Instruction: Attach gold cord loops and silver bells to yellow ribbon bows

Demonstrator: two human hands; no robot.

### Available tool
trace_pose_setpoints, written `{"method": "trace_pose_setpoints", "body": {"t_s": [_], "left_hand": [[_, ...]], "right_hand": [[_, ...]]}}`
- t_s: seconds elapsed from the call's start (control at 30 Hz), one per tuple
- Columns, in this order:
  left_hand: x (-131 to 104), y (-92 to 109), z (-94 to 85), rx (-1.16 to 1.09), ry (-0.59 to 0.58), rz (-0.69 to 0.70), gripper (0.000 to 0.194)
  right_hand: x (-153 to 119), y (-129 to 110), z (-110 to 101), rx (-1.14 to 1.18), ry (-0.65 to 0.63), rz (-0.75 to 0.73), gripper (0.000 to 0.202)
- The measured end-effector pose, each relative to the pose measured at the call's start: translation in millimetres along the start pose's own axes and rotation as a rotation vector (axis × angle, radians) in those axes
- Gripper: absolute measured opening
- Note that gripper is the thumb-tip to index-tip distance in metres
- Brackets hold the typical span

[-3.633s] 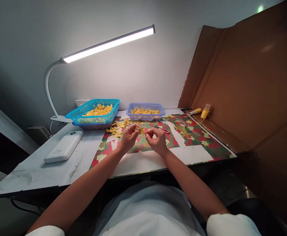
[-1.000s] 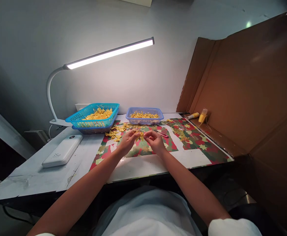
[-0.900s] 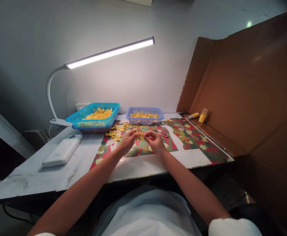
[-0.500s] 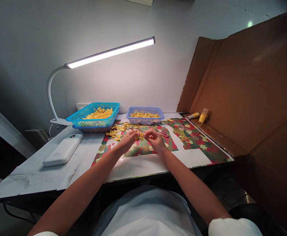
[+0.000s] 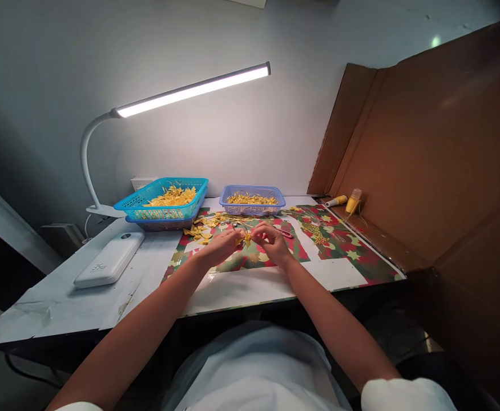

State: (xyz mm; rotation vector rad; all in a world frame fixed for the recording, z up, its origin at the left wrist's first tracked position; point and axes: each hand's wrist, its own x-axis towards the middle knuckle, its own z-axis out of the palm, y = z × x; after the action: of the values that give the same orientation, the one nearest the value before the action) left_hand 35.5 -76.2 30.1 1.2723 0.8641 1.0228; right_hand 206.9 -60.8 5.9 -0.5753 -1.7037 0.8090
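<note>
Over the patterned sheet (image 5: 254, 260), my left hand (image 5: 226, 245) and my right hand (image 5: 270, 241) meet fingertip to fingertip. Between them is a small yellow ribbon bow (image 5: 247, 238), pinched from both sides. A thin string or wire loop seems to rise from it, too fine to make out fully. Behind my left hand lie loose yellow ribbon bows (image 5: 198, 233). Just beyond my right hand rests a pink-handled tool (image 5: 285, 233), partly hidden by the fingers.
A turquoise basket (image 5: 162, 212) of yellow bows sits on another basket at the back left. A lilac basket (image 5: 252, 209) holds gold-coloured pieces. Nearby are a white power bank (image 5: 111, 260), a desk lamp (image 5: 194, 91), gold chain (image 5: 317, 233), yellow thread spool (image 5: 353, 201) and cardboard (image 5: 425, 154).
The yellow bow between my fingertips has turned slightly and shows more upright. Both hands stay in nearly the same place, with only small finger shifts.
</note>
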Motion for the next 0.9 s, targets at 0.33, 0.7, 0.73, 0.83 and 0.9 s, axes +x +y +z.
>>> {"method": "trace_pose_setpoints", "body": {"t_s": [0.33, 0.7, 0.73, 0.83, 0.9], "left_hand": [[3.0, -5.6, -4.5, -0.073, -0.019, -0.038, 0.018], [1.0, -2.2, -1.2, -0.135, -0.044, -0.128, 0.011], [0.9, -2.0, -0.8, -0.146, -0.036, -0.138, 0.011], [1.1, -1.7, 0.2, -0.160, -0.009, -0.138, 0.010], [1.8, -1.8, 0.6, -0.153, 0.009, -0.110, 0.009]], "right_hand": [[-2.3, -7.5, -2.3, -0.081, -0.014, -0.086, 0.024], [-2.4, -5.3, -3.4, -0.114, -0.043, -0.137, 0.023], [-2.7, -5.8, -3.2, -0.115, -0.043, -0.133, 0.022], [-3.7, -7.9, -1.7, -0.107, -0.018, -0.092, 0.020], [-4.2, -9.2, -0.4, -0.095, 0.006, -0.052, 0.019]]}}
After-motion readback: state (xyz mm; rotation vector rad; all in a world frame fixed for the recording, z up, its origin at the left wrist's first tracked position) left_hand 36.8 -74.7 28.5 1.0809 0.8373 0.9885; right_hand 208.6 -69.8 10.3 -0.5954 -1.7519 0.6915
